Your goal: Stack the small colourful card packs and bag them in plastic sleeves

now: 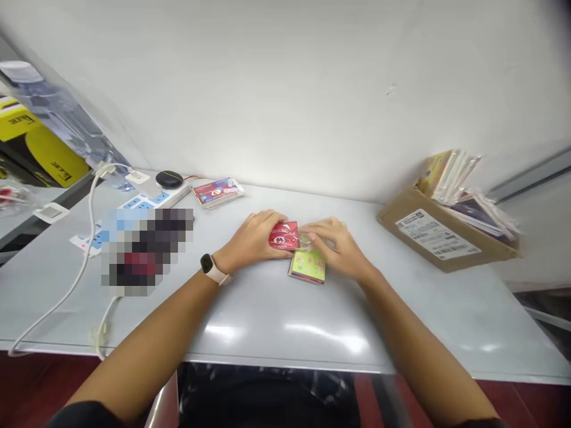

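Observation:
Near the middle of the table, my left hand [263, 236] is closed around a small red card pack [282, 235] with white print. A wristband with a dark face is on that wrist. At the pack's right end, my right hand [335, 242] pinches a clear plastic wrapper [306, 241]. Motion slightly blurs those fingers. Just below the red pack lies a small stack with a yellow-green patterned top [308, 266], close to both hands. Whether the wrapper encloses the whole red pack is hard to make out.
A cardboard box [435, 238] of wrapped flat packs stands at the right. Behind my left hand sits another wrapped card stack [217, 192]. Farther left are a power strip [145, 205], a round black object [169, 179], a white cable [84, 261] and a large plastic bottle [60, 110].

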Motion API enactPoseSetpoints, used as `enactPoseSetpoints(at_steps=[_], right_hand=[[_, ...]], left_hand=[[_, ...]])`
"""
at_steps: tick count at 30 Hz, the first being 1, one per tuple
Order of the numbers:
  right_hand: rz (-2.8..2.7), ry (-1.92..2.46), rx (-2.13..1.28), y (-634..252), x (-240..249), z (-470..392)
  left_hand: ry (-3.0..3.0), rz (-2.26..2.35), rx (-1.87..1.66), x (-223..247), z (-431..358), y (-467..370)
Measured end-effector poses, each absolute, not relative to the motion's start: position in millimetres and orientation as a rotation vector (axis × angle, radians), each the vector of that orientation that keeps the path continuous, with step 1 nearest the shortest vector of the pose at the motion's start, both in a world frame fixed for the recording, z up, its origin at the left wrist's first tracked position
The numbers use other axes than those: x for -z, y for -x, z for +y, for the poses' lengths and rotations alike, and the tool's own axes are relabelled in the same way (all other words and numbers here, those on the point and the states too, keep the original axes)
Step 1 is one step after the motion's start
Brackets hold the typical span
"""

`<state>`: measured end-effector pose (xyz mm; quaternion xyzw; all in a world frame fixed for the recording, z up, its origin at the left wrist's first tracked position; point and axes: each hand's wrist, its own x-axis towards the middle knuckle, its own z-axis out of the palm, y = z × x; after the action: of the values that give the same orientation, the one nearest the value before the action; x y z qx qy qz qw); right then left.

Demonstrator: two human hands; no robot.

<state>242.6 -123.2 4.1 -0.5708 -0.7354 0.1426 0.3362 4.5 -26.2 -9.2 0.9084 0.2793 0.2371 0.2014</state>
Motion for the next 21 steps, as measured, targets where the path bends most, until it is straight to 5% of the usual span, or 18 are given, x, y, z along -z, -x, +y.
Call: enactPoseSetpoints(at_steps=[21], right_hand=[[-1.711, 1.745, -0.810, -277, -18, -118]], left_hand=[[-2.287, 0.942, -0.762, 8, -6, 8]])
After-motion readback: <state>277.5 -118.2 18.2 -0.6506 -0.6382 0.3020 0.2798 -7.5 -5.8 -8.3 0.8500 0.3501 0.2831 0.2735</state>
